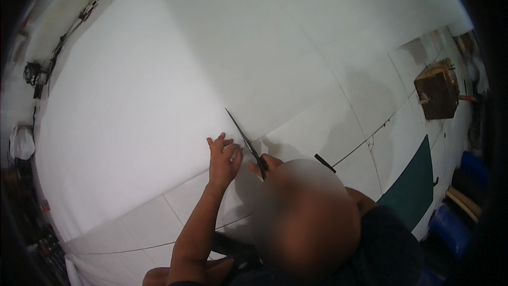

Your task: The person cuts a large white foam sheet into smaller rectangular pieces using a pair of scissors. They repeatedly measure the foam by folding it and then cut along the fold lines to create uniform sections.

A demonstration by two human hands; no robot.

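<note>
A big white sheet of fabric or foam (159, 85) covers most of the table. My left hand (223, 158) lies flat on its near edge, fingers spread, pressing it down. Just to its right my right hand (263, 165) is closed on the handles of dark scissors (244, 139), whose blades point up and left into the sheet's edge. A blurred rounded shape hides most of the right hand and forearm.
White table panels (370, 100) with seams and a thin dark line lie under the sheet. A brown wooden block (437, 91) sits at the right. A dark green piece (415, 185) lies at the lower right, blue items (450, 228) beyond the table edge. Clutter lines the left rim.
</note>
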